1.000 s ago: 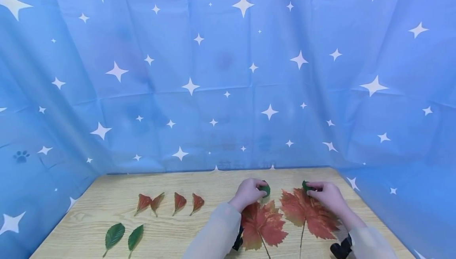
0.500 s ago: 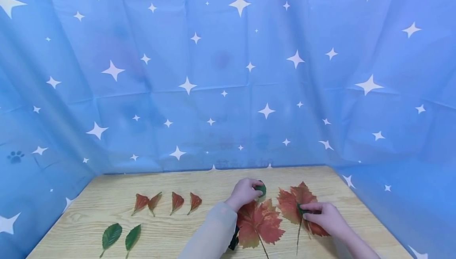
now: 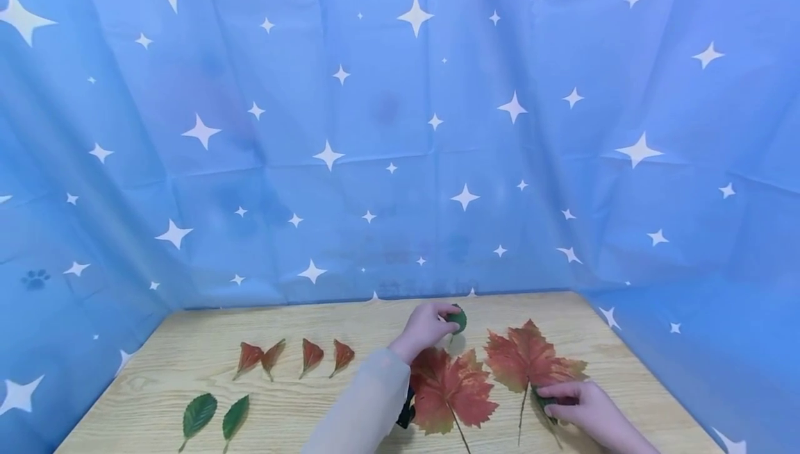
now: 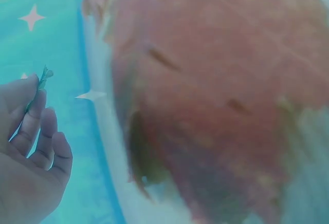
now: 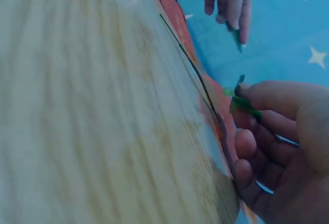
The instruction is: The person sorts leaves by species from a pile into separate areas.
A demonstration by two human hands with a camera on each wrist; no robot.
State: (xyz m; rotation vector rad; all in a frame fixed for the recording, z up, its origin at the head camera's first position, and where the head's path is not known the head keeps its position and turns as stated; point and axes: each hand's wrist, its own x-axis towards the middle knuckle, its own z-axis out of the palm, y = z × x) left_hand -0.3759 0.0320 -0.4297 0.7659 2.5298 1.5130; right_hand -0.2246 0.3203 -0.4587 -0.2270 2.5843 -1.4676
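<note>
My left hand pinches a small green leaf between thumb and fingers, just beyond the left red maple leaf. In the left wrist view the same green leaf appears edge-on at the fingertips. Nearer the front, my right hand pinches another green leaf, low beside the stem of the right red maple leaf. The right wrist view shows that green leaf between thumb and fingers, partly hidden by them. Both maple leaves lie flat with dark stems pointing toward me.
On the left of the wooden table, several small reddish-brown leaves lie in a row. Two green leaves lie in front of them. A blue curtain with white stars hangs behind and along the table's sides.
My right hand has carried its green leaf from the far edge of the right maple leaf toward me, beside the stem. My left hand has shifted slightly away from me with its leaf.
</note>
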